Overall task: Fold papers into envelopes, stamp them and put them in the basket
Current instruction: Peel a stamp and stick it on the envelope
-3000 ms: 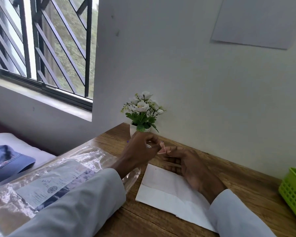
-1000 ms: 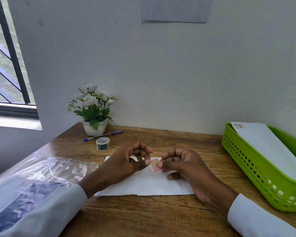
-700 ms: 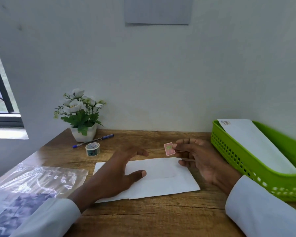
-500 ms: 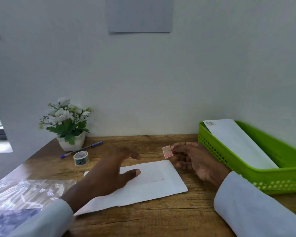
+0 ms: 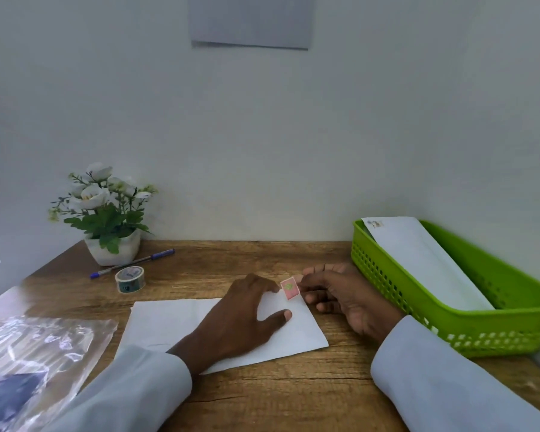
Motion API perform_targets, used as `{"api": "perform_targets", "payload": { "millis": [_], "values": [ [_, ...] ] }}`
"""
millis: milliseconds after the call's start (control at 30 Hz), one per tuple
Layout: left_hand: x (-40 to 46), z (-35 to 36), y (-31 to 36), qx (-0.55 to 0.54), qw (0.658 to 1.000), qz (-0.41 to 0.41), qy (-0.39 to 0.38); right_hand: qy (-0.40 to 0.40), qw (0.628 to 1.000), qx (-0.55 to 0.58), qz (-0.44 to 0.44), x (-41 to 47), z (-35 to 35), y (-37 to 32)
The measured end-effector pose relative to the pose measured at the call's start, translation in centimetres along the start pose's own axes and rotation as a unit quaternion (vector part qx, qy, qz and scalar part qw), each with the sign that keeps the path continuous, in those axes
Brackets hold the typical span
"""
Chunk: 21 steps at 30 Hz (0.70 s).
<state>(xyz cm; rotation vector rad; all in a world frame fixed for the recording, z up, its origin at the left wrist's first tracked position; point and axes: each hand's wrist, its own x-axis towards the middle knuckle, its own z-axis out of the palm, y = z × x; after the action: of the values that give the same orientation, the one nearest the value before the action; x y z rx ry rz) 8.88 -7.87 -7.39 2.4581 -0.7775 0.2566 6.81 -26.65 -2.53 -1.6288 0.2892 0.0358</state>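
Pink stamp: pinched by right hand at far corner of white envelope; left hand spread, pressing envelope flat.

Home desk – potted flowers, pen, tape

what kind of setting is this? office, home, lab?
Probably a home or small-office desk, though nothing settles which. A wooden desk stands against a plain wall, with a potted flower, a pen and a tape roll, and a green basket holding an envelope.
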Motion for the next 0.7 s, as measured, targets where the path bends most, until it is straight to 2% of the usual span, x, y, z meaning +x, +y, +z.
{"api": "perform_targets", "payload": {
  "millis": [700],
  "values": [
    [0.33,0.41,-0.14,0.002,1.0,-0.005,0.007,0.031,0.996,-0.073,-0.042,0.3,0.54,0.83]
  ]
}}
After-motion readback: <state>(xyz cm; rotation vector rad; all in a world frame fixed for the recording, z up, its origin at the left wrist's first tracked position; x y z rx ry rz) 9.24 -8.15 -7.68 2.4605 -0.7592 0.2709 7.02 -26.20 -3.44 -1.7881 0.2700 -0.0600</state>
